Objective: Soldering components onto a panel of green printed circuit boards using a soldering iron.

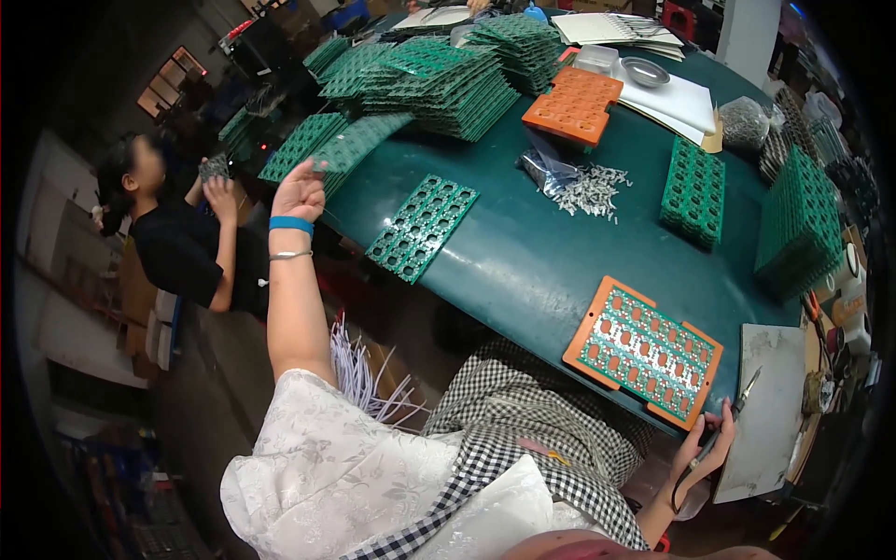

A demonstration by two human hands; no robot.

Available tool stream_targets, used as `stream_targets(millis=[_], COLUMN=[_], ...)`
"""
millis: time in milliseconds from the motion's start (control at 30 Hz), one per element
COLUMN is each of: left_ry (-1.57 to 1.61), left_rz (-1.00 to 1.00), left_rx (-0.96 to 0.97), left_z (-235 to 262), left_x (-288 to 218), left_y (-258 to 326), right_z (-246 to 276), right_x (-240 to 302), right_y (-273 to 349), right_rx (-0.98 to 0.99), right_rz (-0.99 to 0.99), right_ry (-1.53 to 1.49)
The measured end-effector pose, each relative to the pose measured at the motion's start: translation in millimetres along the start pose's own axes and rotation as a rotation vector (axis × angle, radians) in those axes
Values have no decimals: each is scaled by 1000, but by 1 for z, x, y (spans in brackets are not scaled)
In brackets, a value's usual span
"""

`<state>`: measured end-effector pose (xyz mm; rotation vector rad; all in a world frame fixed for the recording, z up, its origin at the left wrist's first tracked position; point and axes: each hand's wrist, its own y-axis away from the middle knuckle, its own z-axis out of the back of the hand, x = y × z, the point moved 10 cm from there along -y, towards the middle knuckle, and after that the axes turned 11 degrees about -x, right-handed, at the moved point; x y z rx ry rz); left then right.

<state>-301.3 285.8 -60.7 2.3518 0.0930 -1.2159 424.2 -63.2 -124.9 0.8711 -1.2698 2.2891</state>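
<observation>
My left hand [300, 192], at the far left edge of the table, pinches the near end of a green circuit board panel [366, 140]. The panel is tilted beside the green stacks. My right hand [711, 446] is closed around a slim pen-shaped tool [741, 405] with a dark handle and a pale pointed tip; its exact kind is unclear. Next to that hand, an orange fixture [588, 332] lies at the table's front edge with a green circuit board panel [644, 343] seated in it. Another green panel with round holes [425, 227] lies flat between my hands.
Tall stacks of green panels [434, 89] stand at the back left, more panels [693, 191] at the right. Small pale parts [595, 192] spill from a plastic bag near an orange block [574, 105]. A grey board [763, 411] lies at right. Another person [177, 229] works at left.
</observation>
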Motion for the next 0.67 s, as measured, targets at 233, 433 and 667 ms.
stream_targets(millis=[233, 433, 667], left_ry=[288, 321, 156], left_rz=[-112, -179, -185], left_rx=[366, 441, 136], left_z=[-90, -199, -278], left_x=[-25, 13, 44], left_y=[69, 95, 11], right_z=[-2, -3, -1], right_x=[-2, -1, 7], right_y=[1, 2, 6], right_rx=[-3, 8, 32], right_rz=[2, 19, 104], right_ry=[-23, -9, -41])
